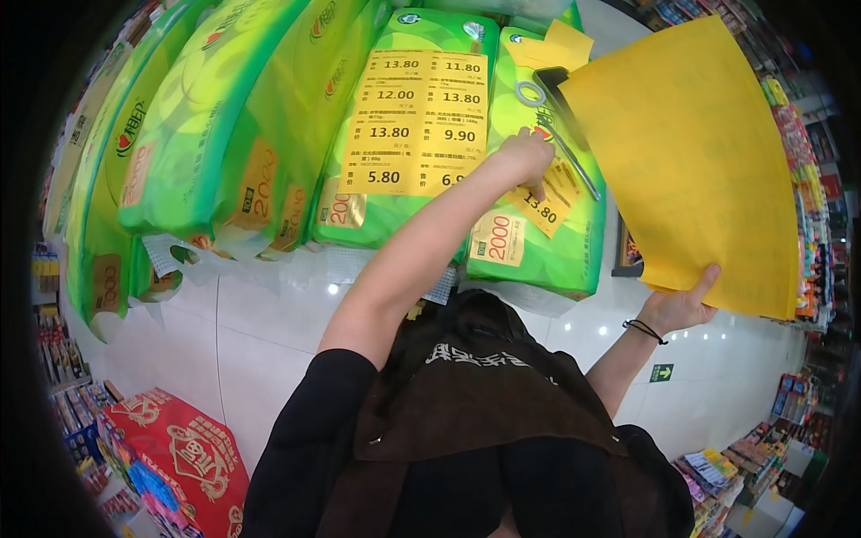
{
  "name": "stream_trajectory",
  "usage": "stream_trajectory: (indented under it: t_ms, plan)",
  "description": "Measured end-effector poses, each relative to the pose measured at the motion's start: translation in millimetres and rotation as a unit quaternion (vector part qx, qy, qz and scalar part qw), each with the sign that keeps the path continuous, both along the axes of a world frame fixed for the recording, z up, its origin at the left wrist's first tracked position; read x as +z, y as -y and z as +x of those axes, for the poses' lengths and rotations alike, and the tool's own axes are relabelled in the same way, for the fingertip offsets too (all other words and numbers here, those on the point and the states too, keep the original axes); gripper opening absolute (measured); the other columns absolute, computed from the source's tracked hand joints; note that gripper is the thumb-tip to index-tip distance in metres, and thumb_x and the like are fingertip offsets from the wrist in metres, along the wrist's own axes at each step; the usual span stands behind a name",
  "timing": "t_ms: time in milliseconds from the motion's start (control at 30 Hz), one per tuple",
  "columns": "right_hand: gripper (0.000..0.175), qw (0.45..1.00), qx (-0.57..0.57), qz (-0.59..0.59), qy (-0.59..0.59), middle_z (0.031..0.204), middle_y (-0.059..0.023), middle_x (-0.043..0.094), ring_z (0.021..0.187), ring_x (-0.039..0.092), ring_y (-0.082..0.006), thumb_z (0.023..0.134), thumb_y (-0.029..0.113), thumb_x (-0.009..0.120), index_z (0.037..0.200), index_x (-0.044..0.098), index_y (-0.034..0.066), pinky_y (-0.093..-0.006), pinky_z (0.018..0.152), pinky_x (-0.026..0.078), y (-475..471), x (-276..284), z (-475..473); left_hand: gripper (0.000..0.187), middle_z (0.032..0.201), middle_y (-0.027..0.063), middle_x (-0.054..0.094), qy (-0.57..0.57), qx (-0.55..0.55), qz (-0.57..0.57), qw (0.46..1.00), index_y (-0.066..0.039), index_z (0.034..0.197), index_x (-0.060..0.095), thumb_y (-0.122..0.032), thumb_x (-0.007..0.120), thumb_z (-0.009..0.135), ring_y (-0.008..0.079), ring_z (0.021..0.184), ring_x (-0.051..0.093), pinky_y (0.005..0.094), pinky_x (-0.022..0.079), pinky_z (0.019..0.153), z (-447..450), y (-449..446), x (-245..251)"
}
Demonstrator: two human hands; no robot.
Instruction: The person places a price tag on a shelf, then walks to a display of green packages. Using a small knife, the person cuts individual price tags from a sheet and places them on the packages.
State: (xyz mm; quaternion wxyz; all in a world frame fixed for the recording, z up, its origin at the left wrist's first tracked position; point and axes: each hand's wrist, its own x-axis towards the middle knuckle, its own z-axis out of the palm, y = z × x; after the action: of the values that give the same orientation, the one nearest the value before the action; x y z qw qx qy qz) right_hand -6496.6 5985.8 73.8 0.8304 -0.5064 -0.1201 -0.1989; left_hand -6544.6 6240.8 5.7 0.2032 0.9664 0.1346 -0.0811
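Note:
My left hand (528, 160) is over a green plastic-wrapped tissue pack (568, 265), its fingers on or just above a yellow price label (540, 210). Whether it grips the label I cannot tell. Close by its fingertips lies a metal tool with a grey ring handle (531, 93), apparently scissors. In my right hand (679, 306) is the lower edge of large yellow paper (679, 168), raised over the pack's right side. A printed sheet of yellow price labels (414, 121) rests flat on the neighbouring tissue pack (377, 228).
More green tissue packs (181, 121) stand on the left. Yellow paper pieces (555, 47) and a dark flat object (553, 77), partly hidden by the paper, lie at the far end. A red printed display (188, 457) stands lower left. Stocked shelves (733, 464) line the right.

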Motion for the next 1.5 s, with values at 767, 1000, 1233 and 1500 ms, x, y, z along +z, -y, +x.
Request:
stream_trajectory:
  t_ms: [767,1000,1233,1500]
  plan:
    - [0.041,0.677,0.354,-0.526,0.374,0.126,-0.0133,0.061,0.118,0.057,-0.0322,0.070,0.008,0.072,0.111,0.070,0.0094,-0.0453,0.100,0.043,-13,-99,-75,0.065,0.104,0.0159,0.069,0.290,0.377,-0.537,0.697,0.002,0.144,0.029,-0.006,0.064,0.090,0.0133,0.086,0.067,0.0257,0.053,0.076,-181,6,-15]
    - [0.048,0.658,0.416,-0.530,0.337,0.134,-0.0123,0.055,0.126,0.049,-0.0318,0.081,0.021,0.074,0.126,0.061,0.0107,-0.0450,0.104,0.039,-18,-77,-61,0.066,0.089,0.0135,0.072,0.381,0.359,-0.455,0.720,0.001,0.141,0.036,0.007,0.065,0.082,0.0121,0.077,0.068,0.0221,0.053,0.067,-180,3,-14]
    - [0.047,0.773,0.293,-0.473,0.305,0.134,-0.0151,0.054,0.123,0.051,-0.0322,0.083,0.020,0.073,0.126,0.059,0.0073,-0.0398,0.102,0.041,-100,-58,-2,0.066,0.084,0.0114,0.072,0.418,0.323,-0.414,0.742,-0.001,0.138,0.041,0.005,0.071,0.079,0.0122,0.077,0.068,0.0230,0.054,0.071,-189,-18,21]
    - [0.044,0.733,0.378,-0.536,0.178,0.091,-0.0090,0.070,0.088,0.066,-0.0123,0.075,0.021,0.081,0.110,0.064,0.0000,-0.0263,0.075,0.051,-208,-30,45,0.056,0.082,0.0086,0.072,0.419,0.332,-0.306,0.788,-0.001,0.133,0.050,-0.002,0.072,0.082,0.0083,0.073,0.065,0.0202,0.049,0.067,-188,-33,56]
